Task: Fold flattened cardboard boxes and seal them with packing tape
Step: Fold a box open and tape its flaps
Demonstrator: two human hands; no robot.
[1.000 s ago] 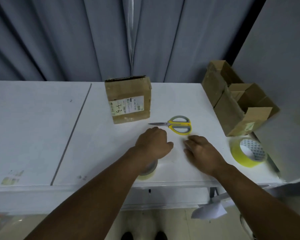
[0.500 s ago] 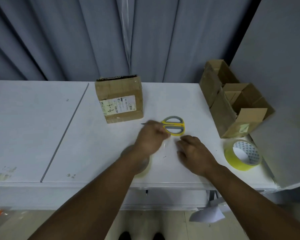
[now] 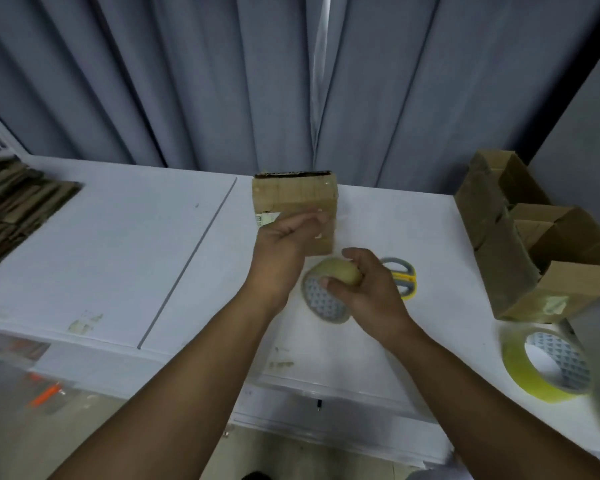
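Observation:
A small taped cardboard box (image 3: 293, 195) stands upright at the middle back of the white table (image 3: 118, 258). My left hand (image 3: 284, 244) is raised in front of the box's lower face, fingers loosely curled and blurred. I cannot make out a tape end between them. My right hand (image 3: 368, 289) grips a roll of clear packing tape (image 3: 326, 299), tilted on edge just above the table, below and right of the box.
Yellow-and-grey scissors (image 3: 400, 277) lie right behind my right hand. Open cardboard boxes (image 3: 534, 258) crowd the right edge, with a yellow tape roll (image 3: 520, 372) in front of them. A stack of flattened cardboard (image 3: 11, 206) lies far left. Grey curtains hang behind.
My right hand has picked the tape roll up off the table near the front edge. The left hand rose from the table to the box's front. The camera swung left.

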